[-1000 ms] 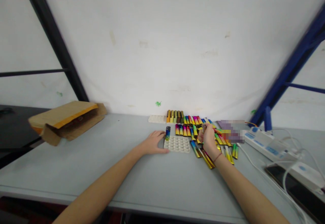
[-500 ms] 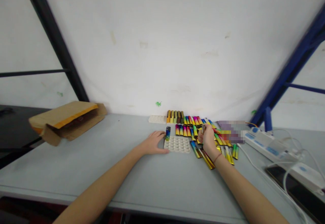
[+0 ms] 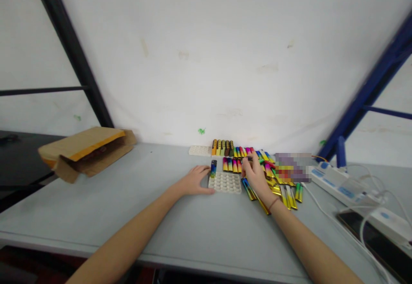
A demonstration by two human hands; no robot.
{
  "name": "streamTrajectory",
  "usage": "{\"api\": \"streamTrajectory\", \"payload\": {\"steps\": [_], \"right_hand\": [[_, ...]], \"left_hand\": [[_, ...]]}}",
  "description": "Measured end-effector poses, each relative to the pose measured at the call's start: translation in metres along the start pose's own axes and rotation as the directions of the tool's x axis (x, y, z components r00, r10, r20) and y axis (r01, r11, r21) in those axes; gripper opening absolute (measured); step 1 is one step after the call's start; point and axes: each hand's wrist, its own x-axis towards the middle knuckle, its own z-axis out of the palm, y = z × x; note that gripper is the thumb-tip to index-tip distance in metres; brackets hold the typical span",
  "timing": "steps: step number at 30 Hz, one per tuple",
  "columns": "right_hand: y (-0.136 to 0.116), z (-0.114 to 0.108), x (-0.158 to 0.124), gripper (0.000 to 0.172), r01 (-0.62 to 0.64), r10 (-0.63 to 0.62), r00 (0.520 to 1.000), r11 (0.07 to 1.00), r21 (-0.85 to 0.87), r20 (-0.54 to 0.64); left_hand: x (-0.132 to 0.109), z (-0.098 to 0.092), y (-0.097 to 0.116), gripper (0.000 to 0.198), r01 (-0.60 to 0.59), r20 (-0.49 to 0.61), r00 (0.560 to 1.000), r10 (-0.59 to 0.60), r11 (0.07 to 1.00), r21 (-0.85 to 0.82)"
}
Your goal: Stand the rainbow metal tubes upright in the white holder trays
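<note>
A white tray (image 3: 224,183) with rows of round holes lies on the table. One blue-green lighter (image 3: 213,169) stands upright in its far left corner. My left hand (image 3: 195,181) grips the tray's left edge, thumb at the front corner and fingertips beside the standing lighter. To the right of the tray, my right hand (image 3: 255,175) is closed on a lighter (image 3: 249,158); only its dark end shows by the fingertips, the rest being hidden. Under and around this hand lie shiny multicoloured lighters (image 3: 289,197), several in loose rows.
Against the wall stand a filled block of upright lighters (image 3: 222,148) and a second white tray (image 3: 199,150). An open cardboard box (image 3: 86,151) lies at the left. At the right are a white power strip (image 3: 341,187), cables and a dark phone (image 3: 370,236).
My right hand has moved left towards the tray with the lighter in its fingers. My left hand and the tray have stayed in place.
</note>
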Motion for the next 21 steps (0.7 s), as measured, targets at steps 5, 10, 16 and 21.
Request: {"api": "streamTrajectory", "payload": {"steps": [5,10,16,21], "right_hand": [[-0.01,0.006,-0.008,0.021,0.384,-0.341,0.919,0.887,-0.256,0.197],[-0.008,0.021,-0.021,0.022,0.397,-0.339,0.899,0.899,-0.187,0.277],[-0.005,0.038,-0.032,0.024,0.462,-0.377,0.864,0.856,-0.231,0.333],[-0.007,0.041,-0.032,0.02,0.58,-0.439,0.809,0.699,-0.417,0.391]], "left_hand": [[0.0,-0.001,0.003,0.078,0.003,0.004,1.0,-0.003,1.0,0.009],[-0.001,0.0,0.003,0.078,0.006,-0.01,1.0,-0.007,1.0,-0.008],[0.0,0.0,0.003,0.081,0.017,-0.008,1.0,-0.017,1.0,-0.01],[0.0,-0.001,0.004,0.077,0.015,-0.011,1.0,-0.015,1.0,-0.006]]}}
